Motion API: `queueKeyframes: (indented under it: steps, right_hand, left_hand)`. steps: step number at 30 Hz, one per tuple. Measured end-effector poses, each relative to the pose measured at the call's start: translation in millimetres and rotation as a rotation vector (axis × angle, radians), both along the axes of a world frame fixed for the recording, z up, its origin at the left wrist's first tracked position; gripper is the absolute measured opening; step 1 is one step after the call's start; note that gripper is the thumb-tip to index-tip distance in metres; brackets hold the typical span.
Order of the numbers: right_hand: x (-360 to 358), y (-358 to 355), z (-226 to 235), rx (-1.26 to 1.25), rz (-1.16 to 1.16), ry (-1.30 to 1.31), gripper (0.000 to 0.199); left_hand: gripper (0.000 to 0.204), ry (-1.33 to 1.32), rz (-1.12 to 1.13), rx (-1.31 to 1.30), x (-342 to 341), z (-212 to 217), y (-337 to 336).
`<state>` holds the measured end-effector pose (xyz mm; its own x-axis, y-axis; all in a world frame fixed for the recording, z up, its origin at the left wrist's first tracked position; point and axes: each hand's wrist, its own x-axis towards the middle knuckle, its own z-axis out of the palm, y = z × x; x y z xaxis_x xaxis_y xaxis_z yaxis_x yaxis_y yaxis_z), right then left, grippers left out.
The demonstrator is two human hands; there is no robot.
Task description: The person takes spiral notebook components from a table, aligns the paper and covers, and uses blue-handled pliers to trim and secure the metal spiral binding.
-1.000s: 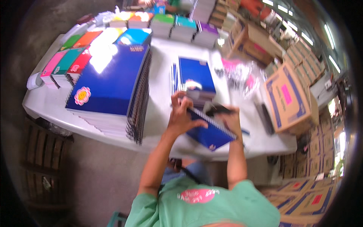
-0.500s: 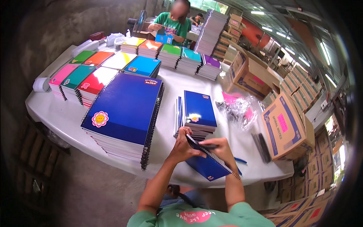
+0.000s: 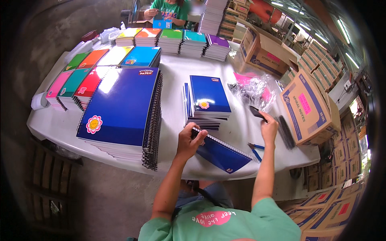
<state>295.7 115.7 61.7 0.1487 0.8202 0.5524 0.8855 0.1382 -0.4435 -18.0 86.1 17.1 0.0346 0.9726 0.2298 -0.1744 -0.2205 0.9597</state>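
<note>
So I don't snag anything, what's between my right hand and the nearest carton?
In the head view, black spiral coils lie on the table between your right hand and the carton.

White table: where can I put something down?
White tabletop is bare between the big blue spiral notebooks and smaller blue notebook stack, up to the colourful notebook rows. The right's crowded: crumpled clear plastic, black spiral coils, blue-handled pliers, brown cardboard box.
</note>
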Motion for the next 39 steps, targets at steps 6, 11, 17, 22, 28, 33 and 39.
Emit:
queueKeyframes:
  steps: [6,11,17,22,28,33,39]
  right_hand:
    - [56.3,-57.1,-71.9,-0.592,-0.247,-0.112,0.077]
    - [23.9,-129.4,-102.7,-0.428,-0.161,-0.224,0.064]
    - [17.7,-122.1,-89.0,-0.324,-0.068,-0.097,0.043]
    - [-103.0,-132.8,19.5,-0.159,0.379,0.306,0.045]
    - [-145.4,-136.7,49.0,-0.14,0.451,-0.111,0.042]
    - [-147.3,-135.5,43.3,-0.175,0.462,-0.072,0.041]
    - [-140.7,-141.9,37.3,-0.458,0.662,0.374,0.044]
  left_hand:
    - [0.013,-0.256,0.156,-0.094,5.9,19.5,-29.5]
    - [0.02,0.042,0.246,0.033,11.4,9.7,-44.1]
    - [0.024,0.18,0.394,0.233,11.4,14.3,-47.4]
    - [0.025,0.37,0.535,0.42,9.8,18.4,-53.0]
    - [0.037,0.386,0.516,0.48,15.6,21.6,-56.5]
    - [0.044,0.388,0.526,0.488,18.3,24.2,-59.4]
    - [0.042,0.407,0.512,0.506,22.5,28.6,-64.5]
